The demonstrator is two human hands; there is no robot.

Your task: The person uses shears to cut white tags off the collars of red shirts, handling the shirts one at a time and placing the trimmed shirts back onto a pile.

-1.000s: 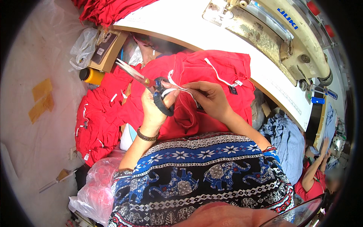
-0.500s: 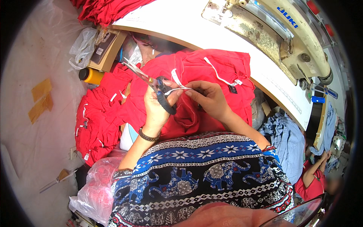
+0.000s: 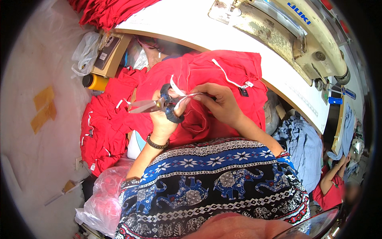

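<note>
White strip (image 3: 176, 86), above red cloth (image 3: 199, 71): left hand (image 3: 164, 119) pinches it while gripping scissors (image 3: 142, 106), blades pointing away; right hand (image 3: 221, 104) pinches it alongside. Judged part-way: strip in hand; whether cut, cannot tell. Desk (image 3: 179, 20), machine (image 3: 320, 42) beyond.

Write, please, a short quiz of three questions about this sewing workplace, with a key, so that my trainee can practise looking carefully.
1. Which hand holds the scissors?
2. True or false: the sewing machine stands on a white table.
3. What does the right hand pinch?
a) blue cloth
b) a white strip
c) a bracelet

Key:
1. The left hand.
2. True.
3. b
</note>
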